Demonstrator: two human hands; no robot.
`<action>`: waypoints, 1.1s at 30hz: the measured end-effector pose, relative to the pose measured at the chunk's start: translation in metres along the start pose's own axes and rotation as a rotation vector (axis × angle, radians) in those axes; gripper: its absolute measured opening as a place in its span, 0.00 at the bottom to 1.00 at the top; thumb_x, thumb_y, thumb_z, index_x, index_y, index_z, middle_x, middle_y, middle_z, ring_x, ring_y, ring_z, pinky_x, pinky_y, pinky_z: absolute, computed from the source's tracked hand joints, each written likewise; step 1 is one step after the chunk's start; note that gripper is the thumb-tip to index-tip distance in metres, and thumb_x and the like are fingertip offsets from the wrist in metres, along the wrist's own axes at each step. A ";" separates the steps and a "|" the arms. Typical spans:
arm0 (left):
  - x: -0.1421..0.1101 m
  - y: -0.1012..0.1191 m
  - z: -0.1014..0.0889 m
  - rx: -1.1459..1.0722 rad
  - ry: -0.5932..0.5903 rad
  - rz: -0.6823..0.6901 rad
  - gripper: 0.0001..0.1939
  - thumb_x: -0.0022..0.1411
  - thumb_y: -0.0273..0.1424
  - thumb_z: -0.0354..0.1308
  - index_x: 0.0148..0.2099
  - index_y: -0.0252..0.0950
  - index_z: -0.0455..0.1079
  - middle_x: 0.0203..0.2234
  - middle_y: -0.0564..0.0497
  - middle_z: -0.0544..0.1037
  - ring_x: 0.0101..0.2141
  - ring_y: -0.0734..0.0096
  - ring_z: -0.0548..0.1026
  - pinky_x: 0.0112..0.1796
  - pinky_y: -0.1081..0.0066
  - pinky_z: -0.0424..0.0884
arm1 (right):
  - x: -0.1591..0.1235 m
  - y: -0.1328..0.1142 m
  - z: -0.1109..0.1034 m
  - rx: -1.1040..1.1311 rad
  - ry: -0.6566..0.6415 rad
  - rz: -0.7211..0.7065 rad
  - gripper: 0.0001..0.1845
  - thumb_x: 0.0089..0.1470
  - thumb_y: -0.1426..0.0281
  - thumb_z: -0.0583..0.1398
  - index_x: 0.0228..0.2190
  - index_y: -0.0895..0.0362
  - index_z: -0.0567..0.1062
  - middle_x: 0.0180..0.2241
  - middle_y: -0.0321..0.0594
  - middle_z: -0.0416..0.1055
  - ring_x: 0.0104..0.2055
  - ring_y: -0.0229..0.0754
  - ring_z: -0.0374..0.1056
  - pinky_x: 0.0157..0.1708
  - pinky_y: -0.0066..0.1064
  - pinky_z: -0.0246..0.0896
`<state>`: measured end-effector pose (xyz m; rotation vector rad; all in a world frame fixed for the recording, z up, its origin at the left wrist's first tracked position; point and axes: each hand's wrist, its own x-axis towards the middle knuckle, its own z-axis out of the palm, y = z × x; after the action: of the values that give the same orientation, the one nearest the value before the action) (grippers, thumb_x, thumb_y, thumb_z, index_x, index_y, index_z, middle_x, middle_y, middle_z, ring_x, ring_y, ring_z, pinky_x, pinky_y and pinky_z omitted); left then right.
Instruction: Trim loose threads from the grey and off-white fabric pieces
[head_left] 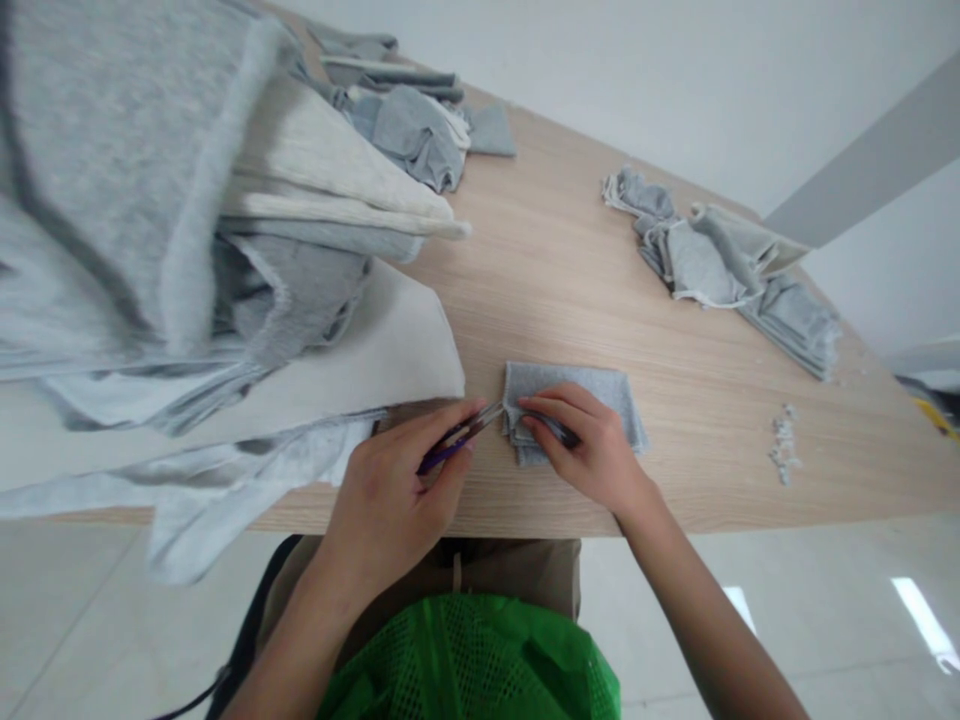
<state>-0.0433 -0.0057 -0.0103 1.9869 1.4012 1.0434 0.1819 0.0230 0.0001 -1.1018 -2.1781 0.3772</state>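
My left hand [397, 490] is closed around a small pair of thread snips [448, 450] with purple on the handle. Their metal blades point right and meet the left edge of a folded grey cloth [611, 388], which lies near the table's front edge. On that cloth rests my right hand [592, 450], its thumb and fingers pinching the cloth close to the blade tips. A dark fold or object shows under the right fingers; I cannot make out which.
A tall pile of grey and cream fabric [300, 160] fills the left of the wooden table [555, 230]. More grey pieces [416, 130] lie at the back, and a row of bundled cloths [705, 260] at the right. Small thread scraps [784, 445] sit right of my hand.
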 end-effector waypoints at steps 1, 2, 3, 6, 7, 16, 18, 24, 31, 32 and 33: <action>0.000 0.000 0.000 -0.001 0.000 -0.002 0.18 0.66 0.31 0.56 0.57 0.47 0.70 0.50 0.57 0.79 0.48 0.73 0.77 0.50 0.74 0.71 | 0.000 0.000 0.000 0.003 0.001 -0.001 0.12 0.63 0.72 0.57 0.46 0.57 0.77 0.42 0.46 0.76 0.45 0.44 0.72 0.45 0.40 0.71; 0.000 0.000 0.000 -0.002 0.000 -0.004 0.18 0.66 0.31 0.56 0.57 0.47 0.70 0.50 0.57 0.79 0.48 0.73 0.77 0.50 0.74 0.71 | 0.000 0.000 0.000 0.007 0.004 -0.003 0.12 0.64 0.72 0.57 0.46 0.56 0.77 0.42 0.46 0.76 0.45 0.44 0.72 0.45 0.40 0.71; 0.000 0.001 0.000 -0.002 0.000 -0.006 0.18 0.66 0.31 0.56 0.57 0.47 0.70 0.50 0.57 0.79 0.48 0.73 0.78 0.50 0.74 0.71 | -0.001 0.000 0.000 0.011 0.009 -0.004 0.12 0.64 0.72 0.57 0.46 0.56 0.77 0.42 0.46 0.77 0.44 0.45 0.72 0.45 0.40 0.71; 0.000 0.001 -0.001 -0.002 0.001 -0.016 0.17 0.66 0.31 0.56 0.57 0.46 0.70 0.50 0.57 0.80 0.48 0.72 0.78 0.49 0.74 0.71 | -0.003 -0.001 0.000 0.038 0.026 -0.021 0.11 0.63 0.72 0.57 0.45 0.56 0.78 0.40 0.45 0.78 0.43 0.44 0.73 0.43 0.39 0.71; 0.000 0.001 -0.001 -0.002 0.004 -0.018 0.17 0.66 0.31 0.56 0.57 0.46 0.70 0.50 0.57 0.80 0.48 0.72 0.78 0.49 0.74 0.71 | -0.004 -0.003 -0.001 0.058 0.037 -0.030 0.11 0.63 0.73 0.57 0.44 0.55 0.78 0.39 0.44 0.78 0.41 0.43 0.73 0.42 0.38 0.71; 0.000 -0.002 0.003 -0.033 0.024 0.018 0.17 0.66 0.31 0.55 0.56 0.42 0.72 0.50 0.53 0.80 0.49 0.68 0.78 0.51 0.69 0.71 | 0.015 0.011 -0.052 -0.198 0.119 0.087 0.21 0.55 0.70 0.64 0.52 0.54 0.75 0.51 0.47 0.74 0.56 0.52 0.68 0.58 0.50 0.61; 0.000 -0.002 0.002 -0.035 0.028 0.010 0.17 0.65 0.31 0.55 0.56 0.41 0.72 0.50 0.52 0.80 0.49 0.66 0.78 0.51 0.66 0.72 | 0.027 0.025 -0.059 -0.183 -0.134 0.098 0.28 0.51 0.68 0.67 0.54 0.55 0.74 0.52 0.49 0.73 0.56 0.53 0.68 0.58 0.49 0.61; -0.003 -0.003 0.001 -0.097 0.000 -0.008 0.19 0.63 0.28 0.53 0.56 0.39 0.71 0.51 0.49 0.79 0.50 0.63 0.77 0.53 0.60 0.71 | 0.041 0.034 -0.062 -0.058 -0.420 0.183 0.21 0.52 0.65 0.67 0.48 0.55 0.78 0.39 0.44 0.79 0.40 0.48 0.75 0.40 0.39 0.72; -0.008 0.003 0.002 -0.067 -0.015 -0.043 0.23 0.60 0.23 0.52 0.57 0.37 0.71 0.51 0.46 0.79 0.51 0.58 0.77 0.53 0.55 0.72 | 0.065 -0.002 -0.136 0.131 -0.228 0.061 0.10 0.61 0.64 0.61 0.41 0.51 0.82 0.36 0.49 0.79 0.32 0.44 0.74 0.25 0.33 0.67; -0.009 0.005 0.002 -0.060 -0.017 -0.044 0.22 0.60 0.23 0.52 0.56 0.37 0.72 0.50 0.46 0.79 0.50 0.58 0.77 0.52 0.55 0.73 | 0.075 -0.008 -0.153 0.165 -0.109 0.048 0.10 0.59 0.62 0.63 0.40 0.49 0.83 0.37 0.50 0.80 0.32 0.45 0.76 0.26 0.34 0.67; -0.010 0.007 0.002 -0.055 -0.023 -0.042 0.22 0.59 0.23 0.52 0.56 0.38 0.72 0.50 0.47 0.80 0.49 0.59 0.78 0.52 0.56 0.73 | 0.088 -0.016 -0.169 0.213 0.011 0.040 0.10 0.58 0.60 0.64 0.39 0.47 0.83 0.37 0.50 0.81 0.32 0.45 0.77 0.25 0.36 0.67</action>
<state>-0.0400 -0.0173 -0.0095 1.9164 1.3812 1.0271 0.2477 0.0775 0.1709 -1.0271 -2.0535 0.6050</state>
